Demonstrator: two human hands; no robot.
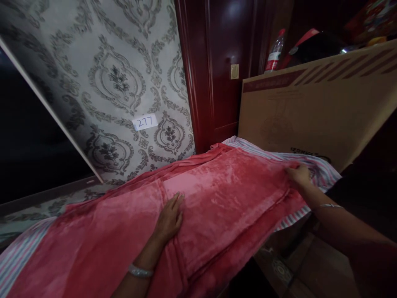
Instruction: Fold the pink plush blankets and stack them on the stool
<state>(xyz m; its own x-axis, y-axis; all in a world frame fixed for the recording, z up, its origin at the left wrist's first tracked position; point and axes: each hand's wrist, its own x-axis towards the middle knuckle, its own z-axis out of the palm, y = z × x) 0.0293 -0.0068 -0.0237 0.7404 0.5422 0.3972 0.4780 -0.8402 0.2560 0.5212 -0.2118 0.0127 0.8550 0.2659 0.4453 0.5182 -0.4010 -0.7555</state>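
Note:
A red plush blanket (pixel 223 198) lies spread in folded layers over a striped cloth (pixel 25 252), whose pink, white and blue edges stick out at both ends. My left hand (pixel 170 217) rests flat on the blanket near its middle, fingers stretched out beside a fold line. At the far right edge, my right hand (pixel 299 176) has its fingers closed on the blanket's corner. A wide silvery bracelet sits on my left wrist and a thin one on my right.
Behind the right end stands a large cardboard box (pixel 279 111) with a red-labelled plastic bottle (pixel 273 54) on top. A dark red wooden door (pixel 223 37) and patterned wallpaper (pixel 124 74) are behind. A paper marked 277 (pixel 145 122) hangs there. A dark screen (pixel 34 136) stands left.

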